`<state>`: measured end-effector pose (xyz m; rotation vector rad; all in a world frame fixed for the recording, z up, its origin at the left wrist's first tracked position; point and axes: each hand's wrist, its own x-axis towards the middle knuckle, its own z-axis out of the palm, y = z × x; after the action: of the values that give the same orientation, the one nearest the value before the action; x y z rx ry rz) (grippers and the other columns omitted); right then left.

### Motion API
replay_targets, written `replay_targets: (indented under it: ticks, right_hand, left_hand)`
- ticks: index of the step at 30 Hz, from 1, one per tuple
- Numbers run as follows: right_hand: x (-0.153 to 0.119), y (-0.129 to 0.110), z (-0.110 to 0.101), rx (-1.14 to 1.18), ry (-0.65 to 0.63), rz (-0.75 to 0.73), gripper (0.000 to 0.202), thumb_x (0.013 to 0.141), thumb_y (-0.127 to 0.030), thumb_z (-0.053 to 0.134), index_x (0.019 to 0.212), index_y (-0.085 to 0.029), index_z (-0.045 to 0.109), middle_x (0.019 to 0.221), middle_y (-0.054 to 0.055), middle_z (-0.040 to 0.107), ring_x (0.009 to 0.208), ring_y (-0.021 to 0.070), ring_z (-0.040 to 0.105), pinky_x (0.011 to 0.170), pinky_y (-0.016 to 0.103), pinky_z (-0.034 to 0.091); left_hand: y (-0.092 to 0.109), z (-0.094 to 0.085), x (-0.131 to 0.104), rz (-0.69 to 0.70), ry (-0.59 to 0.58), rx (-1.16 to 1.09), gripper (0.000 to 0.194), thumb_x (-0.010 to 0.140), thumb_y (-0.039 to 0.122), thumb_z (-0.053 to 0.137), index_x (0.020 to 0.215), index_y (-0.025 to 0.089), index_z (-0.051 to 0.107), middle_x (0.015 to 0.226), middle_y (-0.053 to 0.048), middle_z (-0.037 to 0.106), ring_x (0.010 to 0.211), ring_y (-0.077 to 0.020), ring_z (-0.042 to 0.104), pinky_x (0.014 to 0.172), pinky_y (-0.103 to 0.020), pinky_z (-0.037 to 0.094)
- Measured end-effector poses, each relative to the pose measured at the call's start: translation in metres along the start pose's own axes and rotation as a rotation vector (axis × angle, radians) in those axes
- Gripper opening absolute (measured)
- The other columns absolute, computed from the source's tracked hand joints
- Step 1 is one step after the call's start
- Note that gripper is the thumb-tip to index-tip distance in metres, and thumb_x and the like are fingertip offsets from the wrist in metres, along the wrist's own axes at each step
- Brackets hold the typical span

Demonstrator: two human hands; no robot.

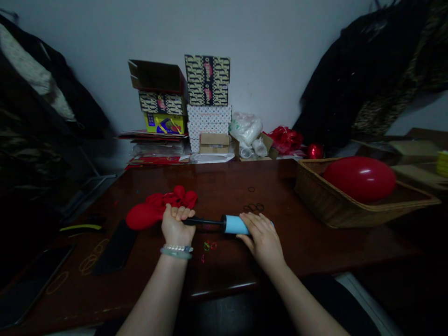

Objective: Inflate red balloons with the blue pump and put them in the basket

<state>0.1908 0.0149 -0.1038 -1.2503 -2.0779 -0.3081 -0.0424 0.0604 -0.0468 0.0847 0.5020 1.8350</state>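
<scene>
The left grip (178, 227) hides the neck of the small red balloon (144, 216) and the tip of the pump (234, 225); the right grip (261, 235) covers most of the pump's far end. Both forearms run out of view at the bottom. The basket (325, 200) wall hides the underside of the large balloon (360, 179). Near the surface's (224, 275) near left corner, a dark flat device (33, 284) is cut off by the left edge. The coloured bits (210, 246) are too small to make out clearly, and the dark coats (336, 79) are cropped at both sides.
</scene>
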Motion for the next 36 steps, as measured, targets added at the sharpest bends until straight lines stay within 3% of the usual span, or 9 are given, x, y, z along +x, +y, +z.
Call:
replay_targets:
  ticks: [4,13,25,30,36]
  right_hand:
    - [0.0,0.009,-0.002,-0.008,0.02,-0.031,0.05,0.088,-0.037,0.059,0.134,-0.021,0.048,0.125,0.008,0.062,0.12,0.0233,0.053,0.109,0.049,0.035]
    - [-0.006,0.003,0.0,0.012,0.039,0.03,0.049,0.087,-0.035,0.06,0.132,-0.02,0.05,0.123,0.01,0.062,0.113,0.0252,0.055,0.1,0.046,0.044]
    - [-0.011,-0.023,0.01,0.064,0.027,0.065,0.047,0.086,-0.037,0.06,0.129,-0.019,0.052,0.118,0.011,0.064,0.106,0.025,0.057,0.092,0.042,0.046]
    - [-0.004,-0.017,0.005,0.078,-0.021,0.05,0.048,0.087,-0.04,0.059,0.129,-0.019,0.052,0.121,0.01,0.062,0.11,0.0248,0.056,0.095,0.041,0.045]
    - [0.004,-0.01,-0.002,0.064,-0.045,-0.009,0.049,0.088,-0.041,0.057,0.132,-0.021,0.049,0.125,0.008,0.062,0.115,0.0223,0.056,0.109,0.046,0.033]
  left_hand:
    - [0.004,-0.004,0.004,0.009,-0.012,-0.005,0.043,0.094,0.028,0.04,0.056,0.02,0.021,0.038,0.008,0.027,0.032,-0.0062,0.032,0.043,-0.022,0.03]
    - [-0.01,-0.004,-0.002,-0.01,0.028,-0.067,0.044,0.094,0.026,0.04,0.055,0.019,0.021,0.038,0.008,0.026,0.032,-0.0065,0.029,0.042,-0.022,0.028]
    - [-0.041,-0.005,-0.015,-0.053,-0.053,0.059,0.046,0.089,0.029,0.052,0.055,0.019,0.023,0.041,0.008,0.024,0.035,-0.0063,0.029,0.043,-0.022,0.03]
    - [-0.032,0.001,-0.016,-0.031,-0.012,0.04,0.043,0.092,0.027,0.046,0.055,0.019,0.025,0.041,0.007,0.026,0.035,-0.0069,0.029,0.044,-0.023,0.031]
    - [-0.012,0.002,-0.006,-0.032,0.025,0.003,0.044,0.094,0.028,0.042,0.054,0.019,0.024,0.039,0.007,0.025,0.034,-0.0073,0.029,0.042,-0.023,0.03]
